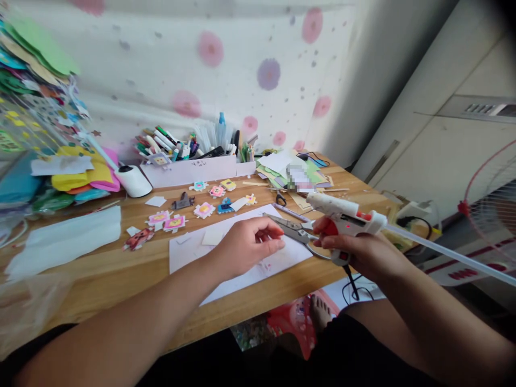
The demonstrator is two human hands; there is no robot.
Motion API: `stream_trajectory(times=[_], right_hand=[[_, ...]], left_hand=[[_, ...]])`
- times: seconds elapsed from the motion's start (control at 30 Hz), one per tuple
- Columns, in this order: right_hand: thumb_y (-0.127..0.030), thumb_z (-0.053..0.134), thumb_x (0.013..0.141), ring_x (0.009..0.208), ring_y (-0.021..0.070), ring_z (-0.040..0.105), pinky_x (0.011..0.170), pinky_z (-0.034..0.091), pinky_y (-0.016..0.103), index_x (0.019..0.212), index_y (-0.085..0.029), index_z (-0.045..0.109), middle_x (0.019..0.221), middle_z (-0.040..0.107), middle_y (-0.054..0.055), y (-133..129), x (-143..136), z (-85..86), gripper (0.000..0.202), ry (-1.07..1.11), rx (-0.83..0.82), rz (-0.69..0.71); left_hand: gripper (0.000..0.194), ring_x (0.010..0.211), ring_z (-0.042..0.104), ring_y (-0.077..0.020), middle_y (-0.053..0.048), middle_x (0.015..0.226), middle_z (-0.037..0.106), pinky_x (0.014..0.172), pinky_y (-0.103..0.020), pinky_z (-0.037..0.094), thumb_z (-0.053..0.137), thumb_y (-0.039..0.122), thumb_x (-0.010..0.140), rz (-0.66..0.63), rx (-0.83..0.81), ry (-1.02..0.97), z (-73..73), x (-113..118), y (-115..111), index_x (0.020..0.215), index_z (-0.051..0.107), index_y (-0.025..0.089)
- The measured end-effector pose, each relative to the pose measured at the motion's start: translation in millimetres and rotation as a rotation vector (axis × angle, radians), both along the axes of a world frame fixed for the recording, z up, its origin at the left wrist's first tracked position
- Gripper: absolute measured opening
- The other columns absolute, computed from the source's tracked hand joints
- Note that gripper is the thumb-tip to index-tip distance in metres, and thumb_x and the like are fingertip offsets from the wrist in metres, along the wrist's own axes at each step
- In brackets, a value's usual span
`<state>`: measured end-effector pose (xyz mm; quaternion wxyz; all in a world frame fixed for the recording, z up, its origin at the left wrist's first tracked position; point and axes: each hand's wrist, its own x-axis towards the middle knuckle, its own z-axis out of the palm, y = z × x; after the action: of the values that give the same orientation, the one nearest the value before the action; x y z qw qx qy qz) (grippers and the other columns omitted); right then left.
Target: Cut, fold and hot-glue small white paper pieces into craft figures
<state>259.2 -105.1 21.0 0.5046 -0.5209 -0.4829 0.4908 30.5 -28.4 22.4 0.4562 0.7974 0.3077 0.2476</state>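
Observation:
My right hand [365, 252] is wrapped round a white hot glue gun [336, 209] with a red trigger. A long translucent glue stick [443, 247] juts from its back, and its nozzle points up and left. My left hand [245, 244] hovers over a white sheet of paper [189, 260], fingers curled, with a gap between thumb and fingertips; nothing shows in it. Between the hands lie metal scissors [296, 232], their handles partly hidden. A small cream card piece [212, 237] rests on the sheet beside my left hand.
Several small decorated paper cut-outs [204, 209] lie behind the sheet. A box of pens [189, 171] stands at the back, near a paper pile [278, 164]. At left are a white thread spool [134, 181] and a white strip [68, 236]. A fan [495, 199] stands right.

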Motion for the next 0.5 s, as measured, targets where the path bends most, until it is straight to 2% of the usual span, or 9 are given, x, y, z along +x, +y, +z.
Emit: stream_trajectory(times=[0.1, 0.23, 0.4, 0.5], right_hand=[[-0.022, 0.073, 0.069, 0.072, 0.0165, 0.055, 0.057, 0.042, 0.027, 0.083, -0.02, 0.067, 0.074, 0.061, 0.001, 2.8, -7.9, -0.3, 0.015, 0.011, 0.015, 0.037], [-0.022, 0.072, 0.069, 0.072, 0.0166, 0.055, 0.058, 0.042, 0.027, 0.086, -0.021, 0.067, 0.078, 0.062, 0.001, 6.8, -15.7, -0.9, 0.018, 0.026, 0.019, 0.081], [-0.022, 0.069, 0.071, 0.072, 0.0174, 0.056, 0.06, 0.042, 0.029, 0.088, -0.022, 0.066, 0.08, 0.062, 0.002, 10.4, -23.6, -0.3, 0.017, 0.063, 0.019, 0.147], [-0.022, 0.068, 0.072, 0.071, 0.0173, 0.055, 0.06, 0.043, 0.029, 0.087, -0.021, 0.065, 0.079, 0.062, 0.002, 12.4, -27.8, -0.9, 0.015, 0.057, 0.033, 0.164]], left_hand=[[0.021, 0.073, 0.058, -0.0143, -0.002, 0.082, 0.064, 0.065, -0.027, 0.047, 0.067, 0.033, 0.075, 0.029, -0.124, -0.115, -2.3, 14.0, -5.1, 0.087, 0.06, 0.017], [0.026, 0.069, 0.058, -0.0143, -0.002, 0.079, 0.065, 0.065, -0.028, 0.047, 0.073, 0.032, 0.069, 0.023, -0.195, -0.114, -8.5, 25.7, -19.0, 0.086, 0.059, 0.018], [0.027, 0.061, 0.053, -0.0127, 0.001, 0.073, 0.063, 0.056, -0.026, 0.042, 0.074, 0.037, 0.067, 0.077, -0.096, -0.083, -6.6, 31.5, -26.5, 0.078, 0.057, 0.019], [0.023, 0.059, 0.051, -0.0119, 0.003, 0.067, 0.06, 0.054, -0.025, 0.039, 0.073, 0.032, 0.067, 0.146, -0.014, -0.06, -5.7, 32.7, -25.7, 0.071, 0.055, 0.02]])
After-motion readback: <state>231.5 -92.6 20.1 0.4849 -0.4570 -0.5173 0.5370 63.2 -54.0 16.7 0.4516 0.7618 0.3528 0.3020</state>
